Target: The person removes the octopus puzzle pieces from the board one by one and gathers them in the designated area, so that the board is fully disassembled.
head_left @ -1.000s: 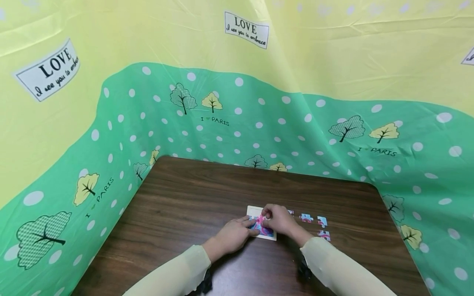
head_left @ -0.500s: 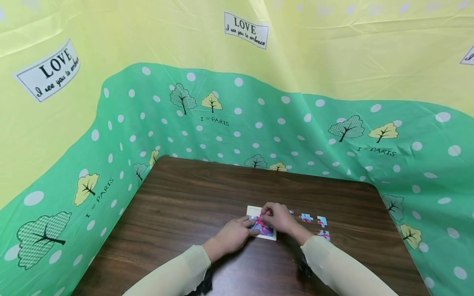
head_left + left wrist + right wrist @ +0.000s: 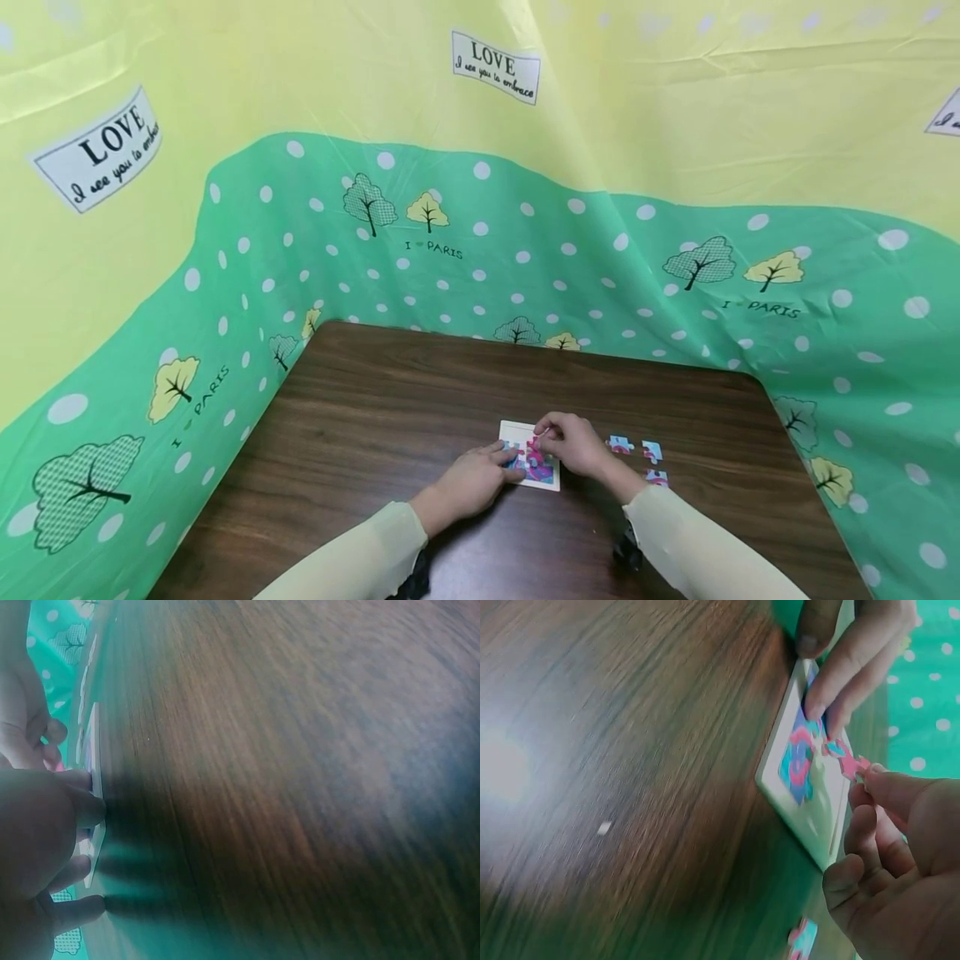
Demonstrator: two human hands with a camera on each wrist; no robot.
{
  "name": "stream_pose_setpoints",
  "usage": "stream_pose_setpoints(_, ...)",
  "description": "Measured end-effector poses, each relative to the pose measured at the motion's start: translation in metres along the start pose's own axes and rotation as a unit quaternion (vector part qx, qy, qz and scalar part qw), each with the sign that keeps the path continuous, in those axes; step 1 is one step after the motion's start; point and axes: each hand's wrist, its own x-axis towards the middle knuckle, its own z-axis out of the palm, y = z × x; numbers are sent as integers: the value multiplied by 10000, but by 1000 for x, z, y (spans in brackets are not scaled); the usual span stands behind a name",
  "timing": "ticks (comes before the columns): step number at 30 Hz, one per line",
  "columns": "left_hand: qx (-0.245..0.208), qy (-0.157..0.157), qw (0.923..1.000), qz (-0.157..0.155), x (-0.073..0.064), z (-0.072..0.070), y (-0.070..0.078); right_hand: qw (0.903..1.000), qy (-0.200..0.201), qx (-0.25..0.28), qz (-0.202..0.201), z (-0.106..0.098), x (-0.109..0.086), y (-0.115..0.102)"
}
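Observation:
A white-framed jigsaw board (image 3: 517, 429) lies on the table, partly filled with blue, pink and purple pieces. My left hand (image 3: 467, 481) rests on its left side, fingers extended over the frame and the pieces. From the right, my right hand (image 3: 576, 446) reaches over the board. Between thumb and index finger it pinches a pink and blue jigsaw piece (image 3: 847, 760), seen tilted just above the board in the right wrist view. The other fingers of that hand are curled. In the left wrist view, the left fingers (image 3: 90, 810) touch the board's edge.
To the right of the board lie loose jigsaw pieces: one nearer the hand (image 3: 619, 444), another blue piece (image 3: 652, 452), and a third piece (image 3: 657, 477) below it. The brown wooden table (image 3: 375, 400) is enclosed by a printed green and yellow curtain (image 3: 480, 200).
The right hand has shifted slightly right with the pinched jigsaw piece, and now covers a loose piece visible before. The left hand has stayed put. The head view has tilted slightly.

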Motion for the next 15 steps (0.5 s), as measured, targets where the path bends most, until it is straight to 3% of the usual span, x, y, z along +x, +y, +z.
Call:
stream_pose_setpoints(8,-60,-118,9999,-93,0,3,0,9999,42,-91,104,-16,-12,21)
stream_pose_setpoints(15,-57,-29,9999,-78,1,4,0,9996,97,-139,232,-34,-24,38)
